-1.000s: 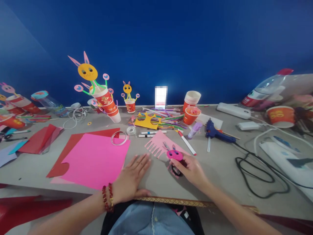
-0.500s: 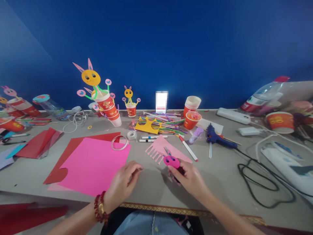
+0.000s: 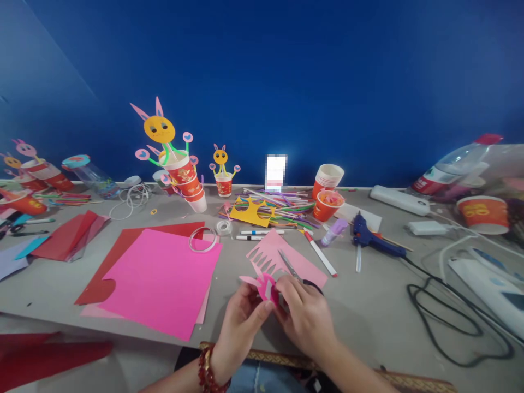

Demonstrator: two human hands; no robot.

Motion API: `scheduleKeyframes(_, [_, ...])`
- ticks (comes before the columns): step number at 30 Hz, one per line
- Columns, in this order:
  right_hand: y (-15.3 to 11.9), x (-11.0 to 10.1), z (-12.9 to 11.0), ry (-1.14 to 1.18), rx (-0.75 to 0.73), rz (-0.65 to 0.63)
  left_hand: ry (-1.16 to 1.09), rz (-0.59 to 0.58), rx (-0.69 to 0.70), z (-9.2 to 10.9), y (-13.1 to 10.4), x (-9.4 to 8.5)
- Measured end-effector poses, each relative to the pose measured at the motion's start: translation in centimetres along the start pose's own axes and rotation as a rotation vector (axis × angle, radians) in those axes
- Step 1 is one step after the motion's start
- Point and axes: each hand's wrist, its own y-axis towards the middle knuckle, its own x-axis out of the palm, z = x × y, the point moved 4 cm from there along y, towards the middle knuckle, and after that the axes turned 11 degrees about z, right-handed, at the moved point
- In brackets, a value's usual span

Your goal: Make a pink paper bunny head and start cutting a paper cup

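Note:
A small bright pink paper rabbit head (image 3: 273,295) with pale pink ears is held up near the table's front edge. Its back faces me, and a whitish strip shows there. My left hand (image 3: 248,319) pinches it from the left, thumb at its lower edge. Closed fingers of my right hand (image 3: 305,311) are on its right side; their tips are partly hidden. Just behind, scissors (image 3: 290,265) lie on light pink paper (image 3: 301,255) with a jagged cut edge, their dark handles partly covered by my right hand.
Bright pink paper sheets (image 3: 164,284) lie to the left beside a roll of clear tape (image 3: 202,248). Markers (image 3: 321,255) and a yellow paper scrap (image 3: 251,213) are behind. At right are a blue glue gun (image 3: 370,237) and its cable (image 3: 429,322). Rabbit-topped cups (image 3: 186,183) stand left.
My left hand has moved right and taken hold of the rabbit head together with my right hand. The head has been turned from its face to its back. The scissors show more clearly.

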Motion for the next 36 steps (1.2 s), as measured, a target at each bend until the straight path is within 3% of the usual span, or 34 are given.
scheduleKeyframes(9, [-0.3, -0.5, -0.3, 0.211, 0.011, 0.038, 0.103, 0.112, -0.048, 0.3, 0.3, -2.3])
scheduleKeyframes(11, [-0.5, -0.5, 0.0, 0.280, 0.083, 0.001, 0.128, 0.102, -0.071, 0.6, 0.6, -2.6])
scheduleKeyframes(17, [-0.3, 0.3, 1.5, 0.606, 0.506, -0.114, 0.205, 0.036, -0.117, 0.9, 1.6, -3.5])
scheduleKeyframes(27, [-0.1, 2.1, 2.0, 0.795, 0.661, -0.189, 0.300, -0.029, -0.156, 0.3, 2.0, -4.3])
scheduleKeyframes(32, [0.8, 1.7, 3.0, 0.822, 0.705, -0.188, 0.323, -0.103, -0.163, 1.2, 4.1, -4.7])
scheduleKeyframes(36, [1.0, 2.3, 4.1, 0.893, 0.800, -0.171, 0.331, -0.069, -0.104, 2.3, 5.8, -5.1])
